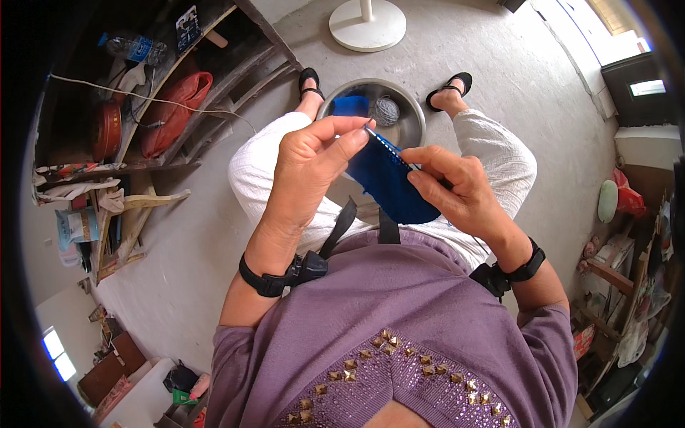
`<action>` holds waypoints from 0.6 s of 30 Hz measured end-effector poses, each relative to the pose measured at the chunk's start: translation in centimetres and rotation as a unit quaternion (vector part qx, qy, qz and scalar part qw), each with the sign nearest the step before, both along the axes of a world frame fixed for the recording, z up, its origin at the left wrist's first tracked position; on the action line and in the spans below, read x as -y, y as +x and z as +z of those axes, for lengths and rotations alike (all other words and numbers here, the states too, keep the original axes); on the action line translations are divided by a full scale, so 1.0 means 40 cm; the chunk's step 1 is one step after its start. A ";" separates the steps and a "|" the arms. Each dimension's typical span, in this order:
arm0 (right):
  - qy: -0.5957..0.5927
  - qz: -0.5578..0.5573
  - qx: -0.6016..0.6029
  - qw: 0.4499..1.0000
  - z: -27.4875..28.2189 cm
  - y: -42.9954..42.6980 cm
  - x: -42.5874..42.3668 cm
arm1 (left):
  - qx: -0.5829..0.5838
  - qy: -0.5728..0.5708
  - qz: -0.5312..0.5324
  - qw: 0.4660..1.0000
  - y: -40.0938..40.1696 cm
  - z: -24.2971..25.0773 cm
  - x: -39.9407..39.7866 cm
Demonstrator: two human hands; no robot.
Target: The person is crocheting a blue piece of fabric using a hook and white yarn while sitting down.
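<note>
A dark blue knitted piece (398,184) hangs from a thin knitting needle (386,143) that carries a row of stitches. My left hand (321,155) pinches the needle's upper left end between thumb and forefinger. At the needle's lower right part, my right hand (455,184) grips it together with the edge of the knitting, thumb and forefinger close together. Beyond the hands, a round metal basin (419,115) stands on the floor between the feet. It holds a ball of grey yarn (385,111) and a bright blue knitted or cloth piece (350,106).
A white round stand base (367,27) is on the floor past the basin. To the left, wooden shelving (257,69) holds a plastic bottle (140,49) and a red plastic bag (179,115); a pale cord hangs across it. A wooden rack (610,275) with bags stands at the right.
</note>
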State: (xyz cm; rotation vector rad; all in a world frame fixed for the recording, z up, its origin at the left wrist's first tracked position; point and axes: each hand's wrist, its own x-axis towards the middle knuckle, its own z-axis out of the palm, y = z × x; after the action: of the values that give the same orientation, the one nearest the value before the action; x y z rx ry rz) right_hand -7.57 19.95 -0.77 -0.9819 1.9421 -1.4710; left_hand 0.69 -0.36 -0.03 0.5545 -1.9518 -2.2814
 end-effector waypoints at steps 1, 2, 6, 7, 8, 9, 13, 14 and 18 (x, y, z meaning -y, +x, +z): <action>0.001 0.001 0.005 1.000 0.003 0.000 0.001 | 0.000 0.000 0.000 1.000 -0.001 -0.002 -0.001; 0.001 0.001 0.005 1.000 0.001 0.001 0.001 | -0.014 -0.022 0.004 1.000 -0.003 -0.005 -0.003; 0.014 -0.002 0.010 1.000 -0.005 0.001 0.002 | -0.016 -0.065 0.007 0.998 0.000 -0.004 -0.004; 0.020 -0.001 0.007 1.000 -0.004 0.001 0.002 | -0.016 -0.065 0.007 0.998 0.000 -0.005 -0.006; 0.020 -0.001 0.007 1.000 -0.006 0.004 0.004 | -0.017 -0.064 0.017 0.998 0.001 -0.006 -0.008; 0.012 -0.010 0.000 1.000 -0.007 0.009 0.006 | -0.018 -0.063 0.026 0.998 0.000 -0.008 -0.011; -0.006 -0.025 -0.026 0.999 -0.011 0.018 0.014 | -0.003 -0.022 0.050 0.999 0.002 -0.009 -0.023; -0.006 -0.025 -0.026 0.999 -0.013 0.020 0.018 | 0.001 -0.015 0.057 0.998 0.002 -0.011 -0.027; -0.008 -0.032 -0.027 0.999 -0.015 0.024 0.025 | -0.003 -0.017 0.064 0.998 0.005 -0.021 -0.032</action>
State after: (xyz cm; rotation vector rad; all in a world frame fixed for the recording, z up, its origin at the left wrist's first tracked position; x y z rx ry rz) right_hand -6.62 18.96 -1.38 -0.9835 2.0201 -1.5119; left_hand 0.91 0.93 -0.86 0.6488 -1.8908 -2.1665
